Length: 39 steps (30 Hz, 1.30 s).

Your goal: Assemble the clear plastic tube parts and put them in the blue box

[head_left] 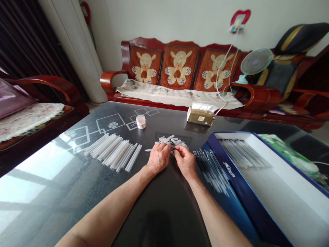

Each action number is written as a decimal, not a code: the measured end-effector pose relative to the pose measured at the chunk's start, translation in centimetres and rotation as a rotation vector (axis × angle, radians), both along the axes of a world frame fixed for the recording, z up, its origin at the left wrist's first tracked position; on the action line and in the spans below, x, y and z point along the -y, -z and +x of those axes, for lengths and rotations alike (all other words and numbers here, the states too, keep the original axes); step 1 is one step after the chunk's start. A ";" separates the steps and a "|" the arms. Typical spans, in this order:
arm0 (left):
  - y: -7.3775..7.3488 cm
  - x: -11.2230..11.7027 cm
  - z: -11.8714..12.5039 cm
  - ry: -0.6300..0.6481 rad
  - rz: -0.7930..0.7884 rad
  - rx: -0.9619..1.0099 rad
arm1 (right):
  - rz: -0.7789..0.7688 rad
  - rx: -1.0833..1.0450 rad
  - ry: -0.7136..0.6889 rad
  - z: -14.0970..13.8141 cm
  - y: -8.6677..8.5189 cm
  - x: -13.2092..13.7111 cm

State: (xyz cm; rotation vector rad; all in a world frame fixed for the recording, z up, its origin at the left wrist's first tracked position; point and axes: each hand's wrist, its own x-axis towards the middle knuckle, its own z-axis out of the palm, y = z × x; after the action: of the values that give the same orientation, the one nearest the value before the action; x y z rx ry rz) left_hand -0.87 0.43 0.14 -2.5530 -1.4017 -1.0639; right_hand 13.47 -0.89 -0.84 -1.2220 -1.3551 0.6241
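Observation:
My left hand (159,156) and my right hand (184,158) rest close together on the dark glass table (77,178), fingers curled over the near edge of a small heap of short whitish plastic pieces (171,140). A thin white stick pokes out to the left from under my left hand. What my right fingers pinch is too small to make out. A row of long white tubes (113,151) lies to the left of my hands.
An open blue box (257,178) with white lining and several thin rods stands at the right. A small round jar (140,121) and a tissue box (200,116) sit farther back. Beyond the table are a red wooden sofa (177,68) and a small fan (254,63).

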 end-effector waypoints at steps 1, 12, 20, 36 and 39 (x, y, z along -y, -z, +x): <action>0.0 0.0 0.0 -0.005 0.004 -0.012 | 0.004 0.008 -0.005 0.0 0.0 0.0; -0.3 0.0 -0.2 -0.003 0.026 -0.013 | 0.010 -0.007 -0.059 0.2 -0.1 0.1; -0.1 -0.1 0.0 0.037 -0.008 0.140 | -0.117 -0.170 -0.173 0.8 -0.2 -0.3; -1.3 0.8 0.1 0.088 0.024 -0.015 | -0.109 0.034 -0.093 0.6 -1.6 0.7; -1.4 0.8 0.2 0.111 0.034 -0.031 | -0.087 0.109 -0.047 0.5 -1.5 0.6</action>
State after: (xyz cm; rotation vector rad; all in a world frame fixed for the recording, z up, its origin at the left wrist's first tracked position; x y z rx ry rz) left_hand -0.71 -0.39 1.50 -2.6382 -1.2370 -1.0488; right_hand 14.02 -1.52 0.63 -1.3129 -1.4640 0.6633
